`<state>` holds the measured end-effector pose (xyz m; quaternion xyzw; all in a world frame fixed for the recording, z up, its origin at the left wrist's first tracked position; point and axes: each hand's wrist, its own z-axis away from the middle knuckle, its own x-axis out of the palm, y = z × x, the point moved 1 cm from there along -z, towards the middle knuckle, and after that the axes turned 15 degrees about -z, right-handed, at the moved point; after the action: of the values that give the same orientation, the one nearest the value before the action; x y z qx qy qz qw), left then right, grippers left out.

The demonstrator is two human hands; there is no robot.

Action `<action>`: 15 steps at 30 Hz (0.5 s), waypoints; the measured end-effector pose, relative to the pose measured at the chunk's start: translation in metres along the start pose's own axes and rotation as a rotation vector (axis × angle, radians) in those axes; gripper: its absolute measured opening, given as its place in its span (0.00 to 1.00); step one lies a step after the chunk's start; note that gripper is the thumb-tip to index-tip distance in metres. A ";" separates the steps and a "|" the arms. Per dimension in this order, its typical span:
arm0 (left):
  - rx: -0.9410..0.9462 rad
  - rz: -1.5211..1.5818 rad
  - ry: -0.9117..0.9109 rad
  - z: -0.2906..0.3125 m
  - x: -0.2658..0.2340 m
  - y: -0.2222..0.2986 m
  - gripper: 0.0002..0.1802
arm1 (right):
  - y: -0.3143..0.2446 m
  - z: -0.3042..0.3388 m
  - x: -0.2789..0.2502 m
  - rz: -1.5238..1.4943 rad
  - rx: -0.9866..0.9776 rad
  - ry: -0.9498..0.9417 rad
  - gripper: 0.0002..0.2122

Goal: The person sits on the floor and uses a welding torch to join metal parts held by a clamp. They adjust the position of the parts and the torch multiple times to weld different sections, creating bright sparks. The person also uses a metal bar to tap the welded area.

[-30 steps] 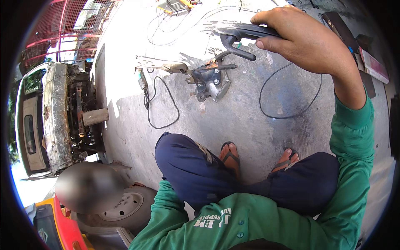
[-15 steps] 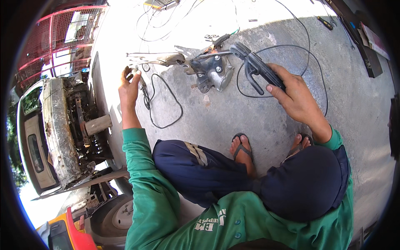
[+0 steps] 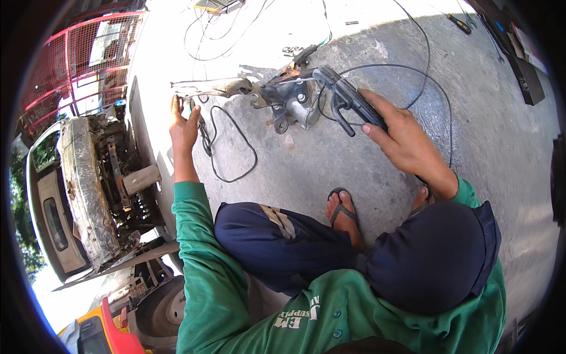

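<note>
My right hand (image 3: 407, 133) is wrapped round the grip of a black welding electrode holder (image 3: 348, 97), whose jaw end points up and left. In the picture that jaw end overlaps the right side of a metal bracket assembly (image 3: 286, 97) on the concrete. The assembly has bolts, a dark plate and a silvery rounded body. A long pale metal arm (image 3: 218, 88) reaches left from it. At the arm's far left end, the fingers of my left hand (image 3: 184, 127) close on the tip, the thumb below. Glare partly washes out those fingertips.
A thin black cable (image 3: 254, 150) loops below the arm; another cable (image 3: 451, 112) curves round my right hand. A screwdriver (image 3: 458, 23) lies at the far right, near a dark tray (image 3: 526, 82). A stripped vehicle body (image 3: 82, 189) stands left, beside a red mesh cage (image 3: 68, 65).
My right hand has brought the electrode holder left, closer to the bracket assembly. My left hand has risen to the arm's end. The whole view has shifted slightly.
</note>
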<state>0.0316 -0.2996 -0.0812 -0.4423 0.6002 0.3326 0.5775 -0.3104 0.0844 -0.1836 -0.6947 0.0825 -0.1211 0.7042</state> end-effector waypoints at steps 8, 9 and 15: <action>-0.054 -0.015 -0.032 -0.006 0.002 -0.006 0.45 | 0.016 -0.011 0.018 0.119 -0.145 -0.013 0.26; -0.076 -0.021 -0.041 -0.007 0.001 -0.007 0.44 | 0.015 -0.011 0.019 0.113 -0.122 -0.028 0.26; 0.157 -0.190 0.198 -0.002 0.007 -0.011 0.34 | 0.009 -0.011 0.025 0.079 -0.057 -0.056 0.26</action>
<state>0.0414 -0.3066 -0.0865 -0.4812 0.6339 0.1836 0.5770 -0.2887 0.0671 -0.1918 -0.7139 0.0936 -0.0712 0.6903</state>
